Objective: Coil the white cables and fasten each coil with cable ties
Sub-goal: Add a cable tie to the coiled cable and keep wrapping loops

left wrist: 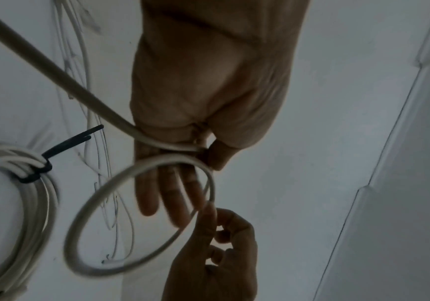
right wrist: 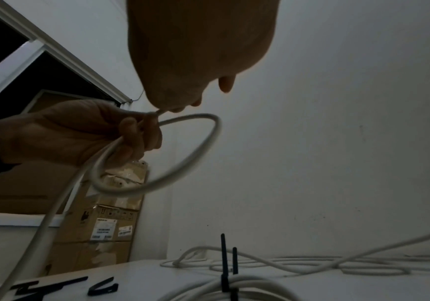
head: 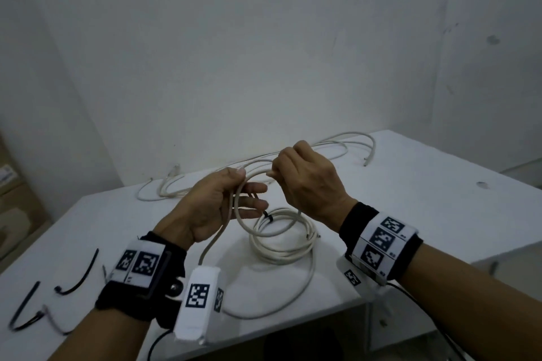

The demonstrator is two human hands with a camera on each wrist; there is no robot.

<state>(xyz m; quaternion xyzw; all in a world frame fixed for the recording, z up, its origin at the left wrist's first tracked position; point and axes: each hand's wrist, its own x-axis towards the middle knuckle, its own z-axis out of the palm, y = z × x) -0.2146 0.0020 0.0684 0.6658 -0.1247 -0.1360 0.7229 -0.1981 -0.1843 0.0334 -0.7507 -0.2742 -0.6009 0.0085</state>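
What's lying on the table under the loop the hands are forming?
A finished coil of white cable bound by a black cable tie lies on the white table. The hands cover its far edge.

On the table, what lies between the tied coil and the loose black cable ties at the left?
In the head view, the stretch of table between tied coil and black cable ties is covered by the left hand and its wrist.

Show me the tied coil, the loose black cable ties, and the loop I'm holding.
tied coil (head: 281,249), head view, its white strands.
loose black cable ties (head: 80,274), head view, one tie's strap.
loop (left wrist: 80,220), left wrist view, its left curve.
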